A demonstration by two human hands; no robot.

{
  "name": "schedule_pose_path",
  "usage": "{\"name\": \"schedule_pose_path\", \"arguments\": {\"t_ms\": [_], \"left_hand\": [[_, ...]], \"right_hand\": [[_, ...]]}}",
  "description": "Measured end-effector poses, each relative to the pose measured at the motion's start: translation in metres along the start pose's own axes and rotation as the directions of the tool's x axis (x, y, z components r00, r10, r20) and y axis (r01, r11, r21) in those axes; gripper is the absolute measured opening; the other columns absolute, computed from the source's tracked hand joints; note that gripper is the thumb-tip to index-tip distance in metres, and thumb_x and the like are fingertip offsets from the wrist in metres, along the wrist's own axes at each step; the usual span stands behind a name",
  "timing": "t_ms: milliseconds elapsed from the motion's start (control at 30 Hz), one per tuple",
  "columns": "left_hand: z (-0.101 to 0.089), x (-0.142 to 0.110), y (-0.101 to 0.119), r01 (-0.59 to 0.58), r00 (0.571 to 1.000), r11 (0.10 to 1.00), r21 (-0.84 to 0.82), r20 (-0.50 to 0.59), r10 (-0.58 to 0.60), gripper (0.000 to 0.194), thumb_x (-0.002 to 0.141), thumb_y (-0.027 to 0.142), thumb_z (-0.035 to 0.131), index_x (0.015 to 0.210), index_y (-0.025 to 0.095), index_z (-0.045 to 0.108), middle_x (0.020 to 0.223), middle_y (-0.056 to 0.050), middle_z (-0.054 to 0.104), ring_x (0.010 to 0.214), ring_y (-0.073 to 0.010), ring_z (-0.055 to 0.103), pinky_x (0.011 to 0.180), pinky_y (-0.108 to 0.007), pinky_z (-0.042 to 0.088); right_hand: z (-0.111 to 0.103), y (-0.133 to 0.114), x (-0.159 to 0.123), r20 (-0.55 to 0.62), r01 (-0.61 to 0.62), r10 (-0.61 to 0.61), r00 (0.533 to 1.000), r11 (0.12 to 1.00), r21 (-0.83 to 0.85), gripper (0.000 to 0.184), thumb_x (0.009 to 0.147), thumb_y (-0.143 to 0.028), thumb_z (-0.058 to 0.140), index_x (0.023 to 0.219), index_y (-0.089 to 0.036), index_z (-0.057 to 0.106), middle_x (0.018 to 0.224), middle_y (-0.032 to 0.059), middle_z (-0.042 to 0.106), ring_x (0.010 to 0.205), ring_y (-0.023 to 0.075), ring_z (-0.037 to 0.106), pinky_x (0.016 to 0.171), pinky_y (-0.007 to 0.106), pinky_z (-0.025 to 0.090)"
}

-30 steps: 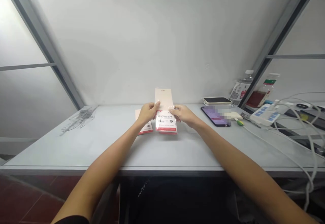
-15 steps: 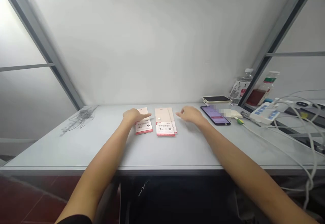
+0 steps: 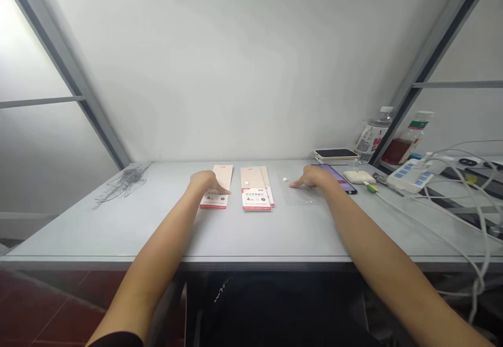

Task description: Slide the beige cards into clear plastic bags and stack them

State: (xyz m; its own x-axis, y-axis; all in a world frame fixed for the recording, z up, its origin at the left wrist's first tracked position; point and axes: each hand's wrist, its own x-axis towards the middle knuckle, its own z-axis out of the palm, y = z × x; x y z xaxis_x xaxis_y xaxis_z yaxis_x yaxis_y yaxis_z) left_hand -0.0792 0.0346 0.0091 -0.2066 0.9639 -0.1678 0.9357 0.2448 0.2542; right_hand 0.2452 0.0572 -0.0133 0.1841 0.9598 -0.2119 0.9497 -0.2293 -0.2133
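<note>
My left hand (image 3: pixel 206 182) lies flat on a cream-and-red printed packet (image 3: pixel 215 199), which sits slightly tilted on the white table (image 3: pixel 118 231). A stack of similar packets (image 3: pixel 256 192) stands just right of it, untouched by either hand. My right hand (image 3: pixel 313 177) presses its fingertips on a clear thin sheet (image 3: pixel 302 196), which lies on the table. A small white dot (image 3: pixel 284 179) shows near the sheet's far left corner. The sheet's exact material is hard to tell.
A phone with a purple screen (image 3: pixel 334 173) lies partly behind my right hand. Further right are a cream pouch (image 3: pixel 358 177), a dark-topped flat device (image 3: pixel 335 153), several bottles, a white power strip (image 3: pixel 408 175) and loose white cables. Crumpled clear wrap (image 3: pixel 123 183) lies at the left.
The packet held up a second ago now lies on the stack. My right hand has moved right onto the clear sheet. The left packet has slid left under my left hand.
</note>
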Motion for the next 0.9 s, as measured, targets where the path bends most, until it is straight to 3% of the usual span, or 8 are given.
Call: {"name": "schedule_pose_path", "arguments": {"t_ms": [100,300,333,433,467,567,767,900], "left_hand": [[-0.005,0.0,-0.001,0.108,0.994,0.994,0.019,0.019,-0.108,0.078,0.039,0.052,0.078,0.104,0.016,0.056,0.09,-0.016,0.068,0.081,-0.0334,0.064,0.065,-0.037,0.047],[-0.005,0.0,0.008,-0.184,0.945,0.943,-0.277,-0.313,0.092,0.042,0.076,0.036,0.052,0.113,0.017,0.045,0.105,-0.015,0.064,0.083,-0.0236,0.064,0.061,-0.03,0.046],[-0.003,-0.004,0.012,-0.242,0.925,0.924,-0.296,-0.358,0.128,0.038,0.08,0.035,0.047,0.114,0.019,0.044,0.105,-0.012,0.064,0.083,-0.0215,0.063,0.062,-0.029,0.046],[0.006,-0.022,0.032,-0.504,0.832,0.756,-0.417,-0.469,0.296,0.029,0.083,0.033,0.042,0.109,0.021,0.047,0.086,-0.006,0.066,0.07,-0.0174,0.062,0.059,-0.027,0.045],[0.009,-0.03,0.039,-0.554,0.814,0.702,-0.447,-0.467,0.345,0.029,0.083,0.033,0.042,0.108,0.02,0.047,0.08,-0.004,0.065,0.064,-0.0162,0.06,0.057,-0.026,0.045],[0.021,-0.051,0.055,-0.655,0.753,0.597,-0.463,-0.461,0.469,0.031,0.083,0.036,0.042,0.109,0.02,0.048,0.067,0.0,0.061,0.053,-0.0134,0.055,0.05,-0.024,0.04],[0.03,-0.068,0.063,-0.621,0.767,0.664,-0.418,-0.5,0.403,0.033,0.086,0.03,0.038,0.115,0.021,0.049,0.067,-0.001,0.061,0.052,-0.0142,0.053,0.048,-0.025,0.038],[0.027,-0.064,0.06,-0.61,0.776,0.654,-0.447,-0.504,0.38,0.036,0.086,0.03,0.038,0.121,0.022,0.046,0.075,-0.003,0.064,0.057,-0.0155,0.056,0.051,-0.027,0.041]], "right_hand": [[-0.001,0.002,0.002,-0.053,0.037,-0.031,0.998,0.993,0.11,0.04,0.051,-0.047,0.076,0.06,-0.018,0.05,0.053,0.0075,0.057,0.059,0.0266,0.06,0.054,0.036,0.042],[0.0,-0.021,-0.012,-0.28,0.315,-0.221,0.934,0.88,0.355,0.021,0.079,-0.028,0.045,0.059,-0.02,0.04,0.064,0.0019,0.061,0.063,0.0148,0.06,0.058,0.025,0.044],[0.002,-0.028,-0.018,-0.446,0.46,-0.274,0.852,0.798,0.39,0.019,0.077,-0.026,0.045,0.06,-0.02,0.039,0.063,0.0024,0.061,0.064,0.016,0.06,0.057,0.026,0.043],[0.009,-0.047,-0.035,-0.599,0.582,-0.299,0.743,0.732,0.356,0.019,0.075,-0.025,0.046,0.06,-0.021,0.036,0.082,0.0046,0.061,0.081,0.0178,0.059,0.065,0.028,0.044],[0.011,-0.052,-0.041,-0.685,0.673,-0.335,0.647,0.673,0.306,0.019,0.075,-0.023,0.046,0.06,-0.021,0.035,0.086,0.0058,0.061,0.086,0.0189,0.059,0.066,0.028,0.044],[0.014,-0.061,-0.055,-0.755,0.811,-0.423,0.501,0.534,0.239,0.021,0.077,-0.022,0.045,0.06,-0.022,0.033,0.096,0.0086,0.059,0.102,0.021,0.054,0.063,0.026,0.045],[0.011,-0.063,-0.073,-0.756,0.842,-0.411,0.51,0.417,0.342,0.019,0.08,-0.026,0.046,0.062,-0.022,0.038,0.122,0.0107,0.054,0.115,0.0236,0.05,0.074,0.031,0.047],[0.009,-0.064,-0.076,-0.7,0.818,-0.423,0.576,0.306,0.488,0.021,0.079,-0.032,0.049,0.063,-0.021,0.039,0.137,0.0059,0.043,0.105,0.0218,0.057,0.084,0.036,0.047]]}}
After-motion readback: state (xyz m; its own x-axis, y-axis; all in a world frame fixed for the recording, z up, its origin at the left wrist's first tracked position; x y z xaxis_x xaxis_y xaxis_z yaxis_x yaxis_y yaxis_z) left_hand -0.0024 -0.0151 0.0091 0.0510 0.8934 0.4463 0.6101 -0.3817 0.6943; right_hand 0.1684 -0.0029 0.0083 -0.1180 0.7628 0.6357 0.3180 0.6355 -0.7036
